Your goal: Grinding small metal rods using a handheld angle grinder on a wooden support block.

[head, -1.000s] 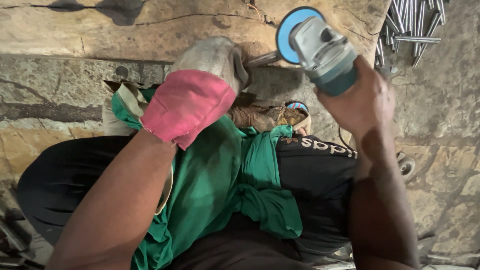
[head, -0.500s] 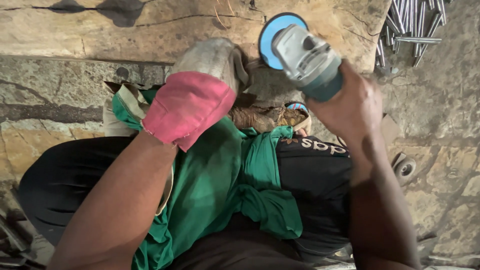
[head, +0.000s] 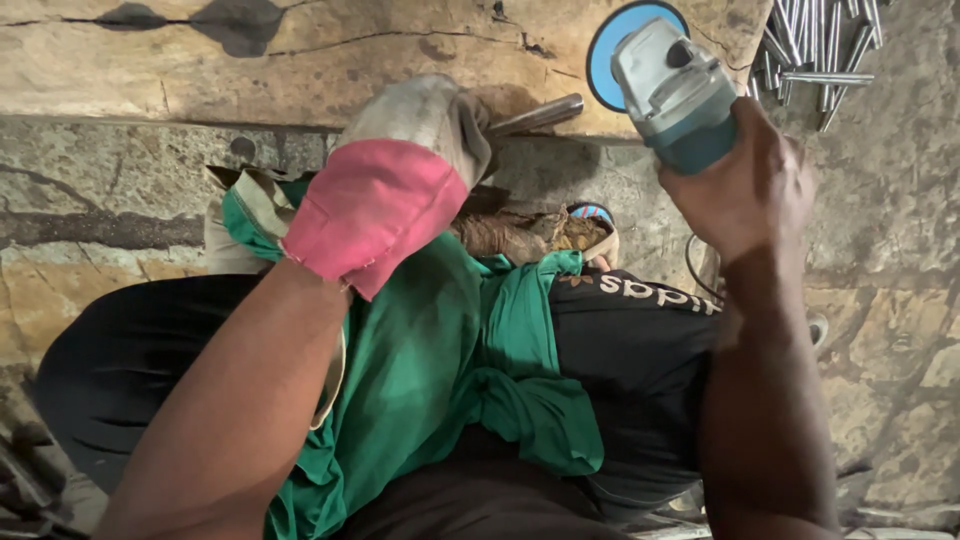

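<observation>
My gloved left hand [head: 400,170] grips the rod [head: 535,115], its length pointing right toward the grinder [head: 675,95] clasped in my right hand [head: 745,185].

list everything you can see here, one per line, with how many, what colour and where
grinder: one, teal and grey with a blue disc, top right, in the right hand
rod: one, grey metal, top centre, held by the glove
wood block: one, tan, across the top
metal rods: a pile, silver, top right corner
stone floor: grey-brown, all around
green cloth: one, over the lap
glove: one, pink and grey, on the left hand
right hand: bare, gripping the grinder
</observation>
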